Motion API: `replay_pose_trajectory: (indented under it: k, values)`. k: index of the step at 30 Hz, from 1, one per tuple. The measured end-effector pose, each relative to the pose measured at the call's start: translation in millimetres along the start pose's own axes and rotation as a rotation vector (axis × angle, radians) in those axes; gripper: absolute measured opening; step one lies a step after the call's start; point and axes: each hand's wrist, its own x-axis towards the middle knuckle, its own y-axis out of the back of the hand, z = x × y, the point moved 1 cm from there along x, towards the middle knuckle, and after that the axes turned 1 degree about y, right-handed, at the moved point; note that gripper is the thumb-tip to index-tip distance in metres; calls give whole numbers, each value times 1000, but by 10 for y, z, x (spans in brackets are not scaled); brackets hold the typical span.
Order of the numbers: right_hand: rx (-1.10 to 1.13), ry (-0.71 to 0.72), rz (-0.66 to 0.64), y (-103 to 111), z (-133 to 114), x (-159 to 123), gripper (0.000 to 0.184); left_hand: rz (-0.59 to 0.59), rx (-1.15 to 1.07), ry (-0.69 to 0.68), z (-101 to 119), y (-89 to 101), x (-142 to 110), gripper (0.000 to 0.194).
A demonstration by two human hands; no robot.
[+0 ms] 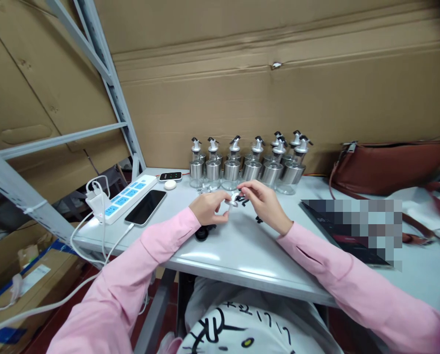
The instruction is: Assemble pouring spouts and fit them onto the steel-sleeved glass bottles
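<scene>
Both of my hands meet over the middle of the grey table [242, 250]. My left hand [208, 207] is closed in a pinch on a small silver pourer cap [233, 200]. My right hand [263, 204] grips the same cap from the other side, fingers curled. Small black parts [258, 219] lie on the table beside my right hand. A black round piece [202, 233] rests under my left wrist. Just behind my hands stands a row of several steel-and-glass oil dispenser bottles [251, 167] with black-tipped spouts.
A white and blue power strip [126, 197] with a plugged charger, a black phone [146, 207], a small white oval object [170, 185] and a small black device [170, 175] lie at the left. A brown leather bag [393, 167] sits at the right. Cardboard lines the wall.
</scene>
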Motion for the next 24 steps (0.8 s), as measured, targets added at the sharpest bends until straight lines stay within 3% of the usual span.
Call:
replay_pose_trajectory:
  k: [4,9,18,24]
  values:
    - [84,-7,-33,-40,11,-14,20,7,-15,-7,-2,-10,-3,26]
    - [18,49,-2,-38,-56,-23,19,0,-19,23,-2,-11,-4,28]
    - [25,28,46,-29,-69,-38,17,39,-7,-2,-3,-1,2,27]
    - [89,20,-5,-42,-35,-39,18,39,-10,7,-12,-2,-8,26]
